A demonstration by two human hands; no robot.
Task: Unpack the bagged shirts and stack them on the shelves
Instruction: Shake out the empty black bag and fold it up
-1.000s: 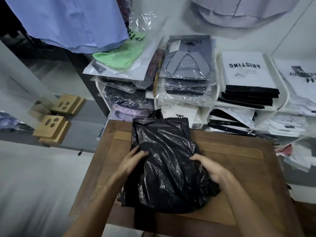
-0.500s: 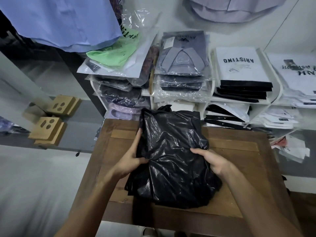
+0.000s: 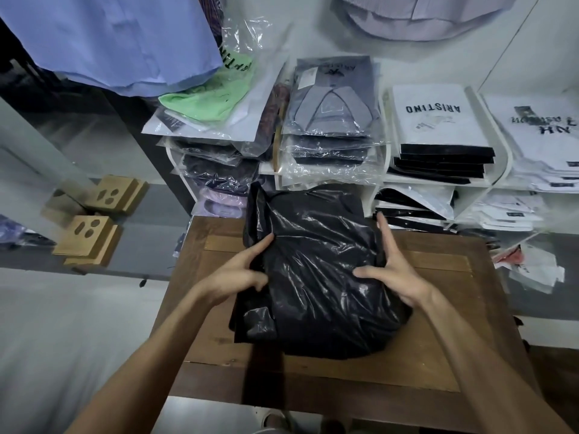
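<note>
a crinkly black plastic bag (image 3: pixel 316 277), stuffed w/ what's prob. folded shirts, is lying on the dark brown wooden table (image 3: pixel 438 339), its far end reaching toward the white shelves (image 3: pixel 498 158) behind.

left hand (image 3: pixel 238 274) is resting on the bag's left edge, fingers extended along the plastic, thumb seeming to nip a fold; can't tell for sure if it's truly pinching or just pressing. right hand (image 3: pixel 398 270) is lying against the bag's right side w/ fingers spread and straight, thumb on top of the plastic, not clamped on anything.

step in hand, as i'm judging it: still the unpacking start, hands are feeling round the bag for its mouth. no shirt is showing out of it yet, so task's early for this bag.

next move is prob. calling for finding the opening, maybe at the far end near the bunched-up bit, then pulling plastic back w/ one hand while the other's sliding the contents out flat.

shelves are already carrying stacks of clear-bagged shirts (image 3: pixel 332 120) and white branded packets (image 3: pixel 438 117), so a free spot's needing picking.
</note>
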